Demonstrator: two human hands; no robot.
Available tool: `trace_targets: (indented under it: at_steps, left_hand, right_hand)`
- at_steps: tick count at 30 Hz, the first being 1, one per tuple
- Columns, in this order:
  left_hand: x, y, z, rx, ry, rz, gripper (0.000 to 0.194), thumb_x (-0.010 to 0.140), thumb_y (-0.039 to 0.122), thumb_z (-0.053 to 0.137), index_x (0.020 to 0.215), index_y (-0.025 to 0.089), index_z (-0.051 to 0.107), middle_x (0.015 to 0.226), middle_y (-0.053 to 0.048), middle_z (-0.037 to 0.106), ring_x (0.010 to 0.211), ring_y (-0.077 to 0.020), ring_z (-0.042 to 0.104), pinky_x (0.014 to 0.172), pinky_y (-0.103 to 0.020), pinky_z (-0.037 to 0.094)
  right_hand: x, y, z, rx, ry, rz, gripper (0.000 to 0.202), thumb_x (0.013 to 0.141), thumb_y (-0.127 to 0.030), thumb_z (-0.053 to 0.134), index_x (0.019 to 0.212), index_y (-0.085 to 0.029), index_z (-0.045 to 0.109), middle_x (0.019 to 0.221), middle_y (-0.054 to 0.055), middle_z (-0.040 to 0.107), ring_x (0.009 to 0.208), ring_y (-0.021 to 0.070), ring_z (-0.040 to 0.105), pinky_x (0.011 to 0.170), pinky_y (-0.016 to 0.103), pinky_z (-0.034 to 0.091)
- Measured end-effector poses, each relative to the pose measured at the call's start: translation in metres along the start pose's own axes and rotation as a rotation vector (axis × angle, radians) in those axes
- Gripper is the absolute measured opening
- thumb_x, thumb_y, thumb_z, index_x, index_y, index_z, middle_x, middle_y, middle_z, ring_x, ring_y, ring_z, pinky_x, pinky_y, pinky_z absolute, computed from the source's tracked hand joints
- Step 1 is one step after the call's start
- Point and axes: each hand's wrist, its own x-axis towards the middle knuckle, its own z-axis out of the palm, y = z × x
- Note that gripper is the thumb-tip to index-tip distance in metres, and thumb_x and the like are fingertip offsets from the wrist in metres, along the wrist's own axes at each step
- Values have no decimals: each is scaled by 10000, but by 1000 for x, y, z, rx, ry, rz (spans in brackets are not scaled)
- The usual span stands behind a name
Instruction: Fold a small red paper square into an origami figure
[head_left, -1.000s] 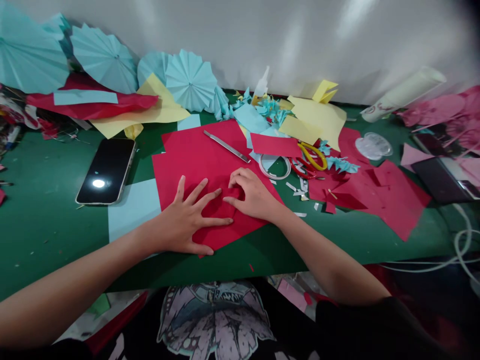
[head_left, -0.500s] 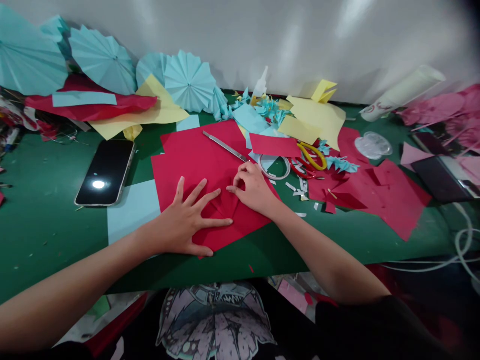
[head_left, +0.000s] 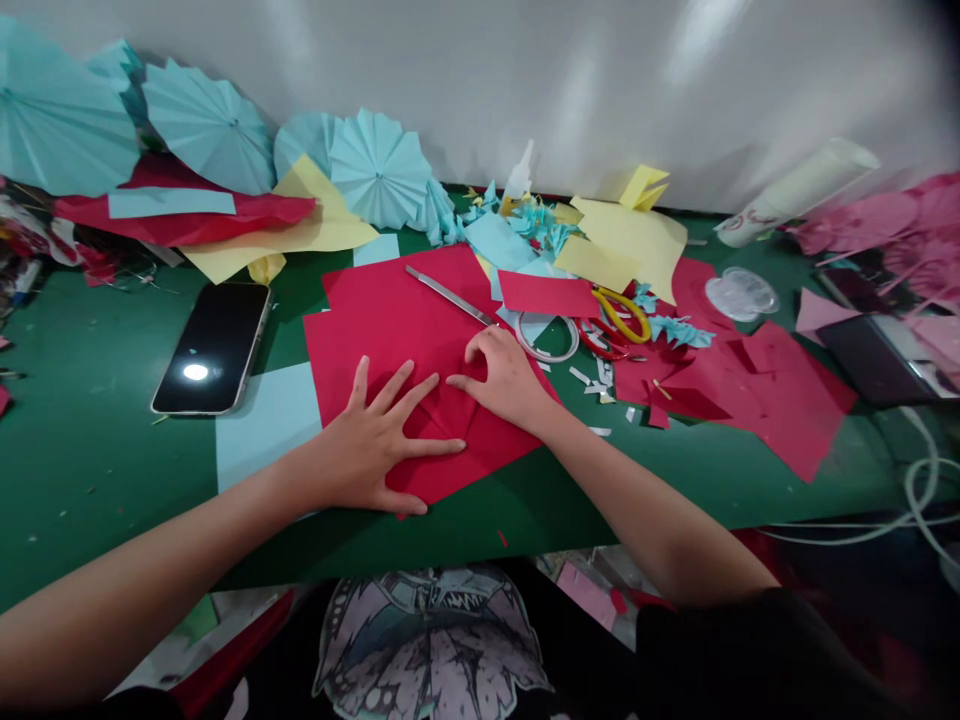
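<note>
Head cam: L hand (head_left: 364, 442), splayed, gripping nothing, pins red paper (head_left: 367, 345) while R hand (head_left: 511, 382), curled, grip unclear, prob. shapes fold btwn them; next move needs steady L pressure.

The spread left hand (head_left: 375, 435) is pressing on flat sheets of bright red paper (head_left: 360, 340), while the curled right hand (head_left: 499, 378) is resting at their right side. A slim silver metal craft knife (head_left: 451, 295) is lying on the red sheets, its lower end near the right hand. A black-screened rectangular smartphone (head_left: 214, 347) is partly overlapping a pale blue paper sheet (head_left: 266, 415).
</note>
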Motion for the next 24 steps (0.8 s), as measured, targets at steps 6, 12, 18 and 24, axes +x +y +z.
trace_targets:
  at_steps: [6, 12, 18, 24]
  left_hand:
    - [0, 0, 0, -7, 13, 1, 660, 698, 756, 446, 1295, 491, 348, 1505, -62, 124, 1333, -451, 83, 940, -715, -52]
    - [0, 0, -2, 3, 6, 5, 649, 704, 754, 440, 1292, 496, 347, 1506, -49, 124, 1334, -452, 74, 937, -721, -42]
    - [-1, 0, 0, 30, 7, 9, 670, 700, 758, 438, 1302, 479, 344, 1504, -53, 135, 1332, -451, 91, 936, -722, -31]
    - [-2, 0, 0, 17, 16, 5, 650, 707, 767, 407, 1295, 495, 345, 1501, -63, 142, 1332, -448, 104, 938, -721, -27]
  right_hand:
    - [11, 6, 7, -61, 62, -1, 251, 755, -274, 624, 714, -211, 385, 746, 19, 512, 708, 171, 473, 654, 298, 363]
    - [20, 6, 0, -16, 65, 100, 137, 800, -228, 546, 736, -203, 427, 706, 9, 545, 651, 151, 497, 612, 286, 346]
    - [-2, -8, -18, 62, -128, -21, 378, 706, -405, 643, 972, -212, 457, 939, 53, 549, 858, 205, 515, 740, 343, 397]
    - [-18, -12, -9, -118, -189, 9, 470, 663, -460, 673, 995, -232, 430, 1029, 78, 498, 961, 271, 467, 787, 425, 377]
